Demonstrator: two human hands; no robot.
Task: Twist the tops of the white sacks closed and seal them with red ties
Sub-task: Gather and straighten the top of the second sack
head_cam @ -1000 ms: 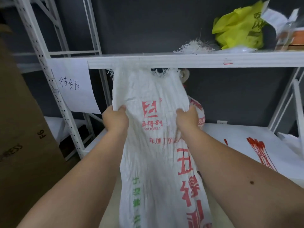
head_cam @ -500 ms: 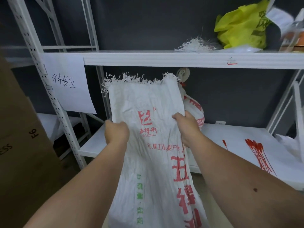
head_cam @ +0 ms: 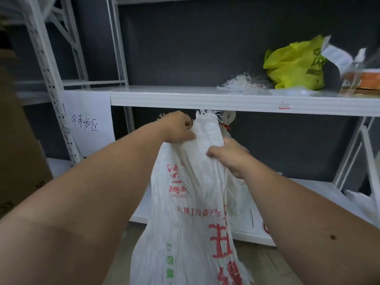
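You grip a sack (head_cam: 191, 202) of woven, creased matt plastic, frayed on top; the shelf (head_cam: 205, 98) is smooth painted metal.

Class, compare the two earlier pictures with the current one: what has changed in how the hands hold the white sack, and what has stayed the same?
Both hands moved up and inward. The sack, earlier held flat by its side edges, is now gathered into a bunch at the top; the left hand grips near the frayed edge, the right hand just below. The shelf and yellow bag stayed put.

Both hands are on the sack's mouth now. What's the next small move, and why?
Probably start twisting: the left hand and right hand have the white sack bunched into a neck, its frayed top edge sticking up loose, with no red tie on it yet.
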